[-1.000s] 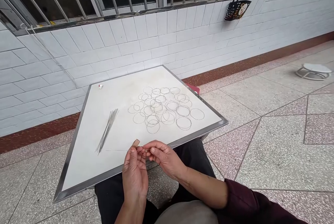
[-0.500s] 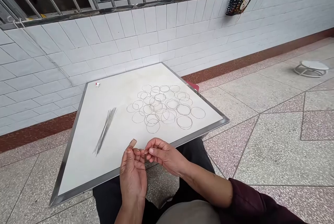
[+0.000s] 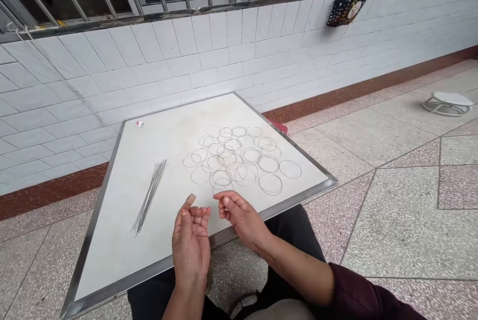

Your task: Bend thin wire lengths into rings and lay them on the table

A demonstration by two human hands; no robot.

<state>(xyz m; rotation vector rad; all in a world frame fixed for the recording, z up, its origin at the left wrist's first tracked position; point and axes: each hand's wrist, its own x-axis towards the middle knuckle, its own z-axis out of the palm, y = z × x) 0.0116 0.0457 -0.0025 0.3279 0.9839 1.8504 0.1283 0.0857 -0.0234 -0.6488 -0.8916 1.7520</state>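
Observation:
My left hand (image 3: 191, 245) is palm up over the table's near edge, its thumb pressed to the fingers on a thin wire that barely shows. A tan strip of tape (image 3: 191, 199) wraps one of its fingertips. To its right, my right hand (image 3: 241, 214) pinches a thin wire between thumb and forefinger; only a faint bit of it can be made out. A gap separates the two hands. Beyond them, many thin wire rings (image 3: 269, 164) lie spread and overlapping on the white table (image 3: 175, 133). A bundle of straight wires (image 3: 150, 195) rests to the left.
A small white and red object (image 3: 140, 124) sits at the table's far left corner. Behind stands a tiled wall (image 3: 157, 71) with barred windows and a hanging dark bag (image 3: 346, 10). A low white stool (image 3: 447, 103) is on the floor at right.
My right hand has come away from the left, moving slightly up and right, so the fingertips no longer meet. My left hand stays nearly in place. The view has shifted a little.

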